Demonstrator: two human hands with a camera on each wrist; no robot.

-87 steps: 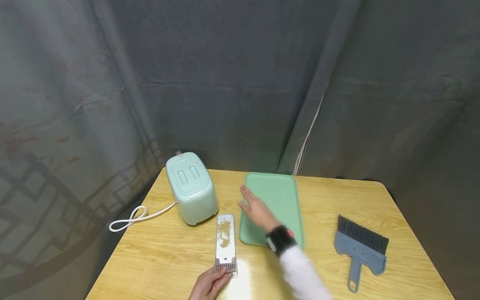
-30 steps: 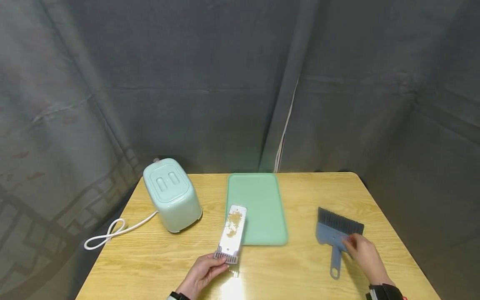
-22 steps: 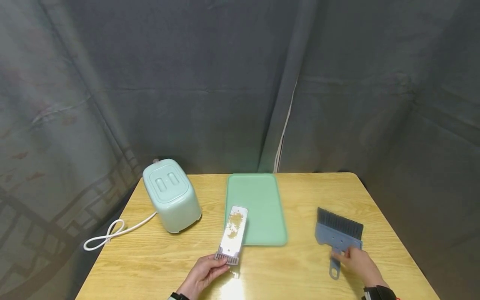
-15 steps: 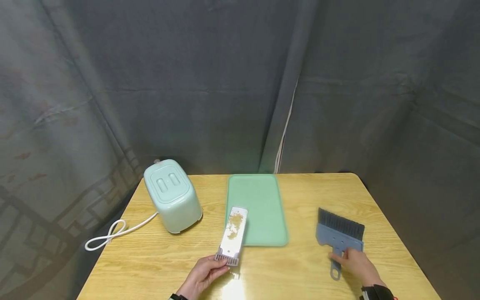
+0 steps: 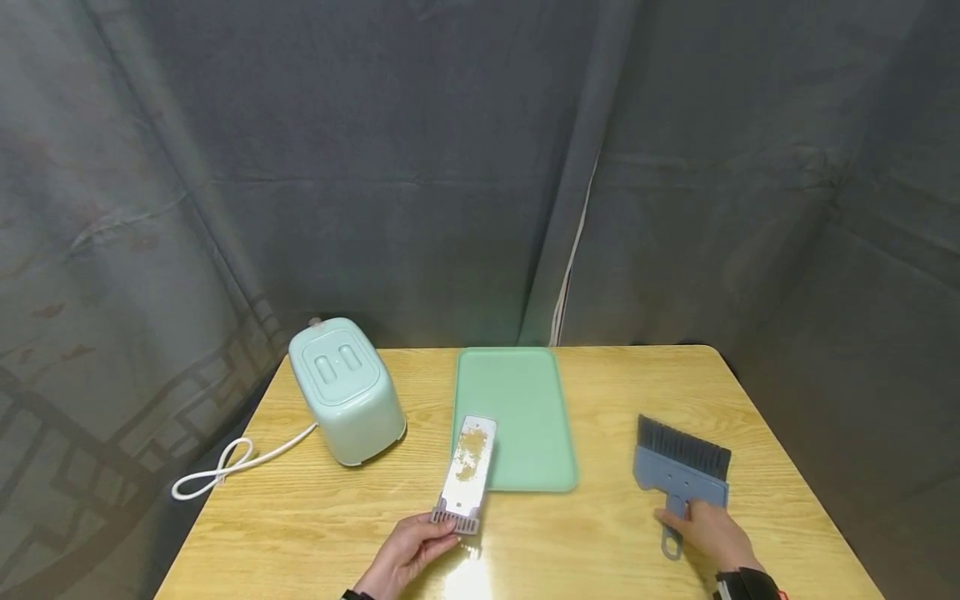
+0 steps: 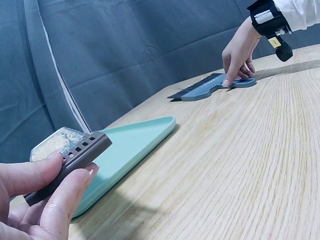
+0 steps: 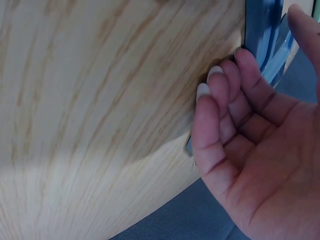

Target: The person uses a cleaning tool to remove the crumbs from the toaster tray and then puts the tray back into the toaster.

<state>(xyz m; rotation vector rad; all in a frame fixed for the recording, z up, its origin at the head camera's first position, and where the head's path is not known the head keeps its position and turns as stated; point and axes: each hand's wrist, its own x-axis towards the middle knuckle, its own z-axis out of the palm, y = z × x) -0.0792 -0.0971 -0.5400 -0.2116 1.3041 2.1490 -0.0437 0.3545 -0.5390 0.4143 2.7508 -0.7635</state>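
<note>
My left hand (image 5: 411, 550) pinches the slatted grey end of a crumb tray (image 5: 467, 471), thumb on top and fingers beneath. The tray's pale metal surface carries a patch of tan crumbs (image 5: 471, 454). Its far end overlaps the lower left of a green serving tray (image 5: 525, 417) in the head view; the left wrist view shows it held above the table. On the right, a blue-grey hand brush (image 5: 681, 462) with dark bristles lies on the table. My right hand (image 5: 712, 533) grips its handle, thumb on one side and curled fingers on the other, fingertips close to the wood (image 7: 215, 92).
A mint-green toaster (image 5: 347, 392) stands at the back left of the wooden table (image 5: 600, 550), its white cord (image 5: 247, 463) looping past the left edge. A grey curtain (image 5: 420, 183) hangs close behind the table.
My right hand has moved from over the green tray to the brush, then down onto its handle. My left hand has raised and turned the crumb tray, bringing it over the green tray's edge.
</note>
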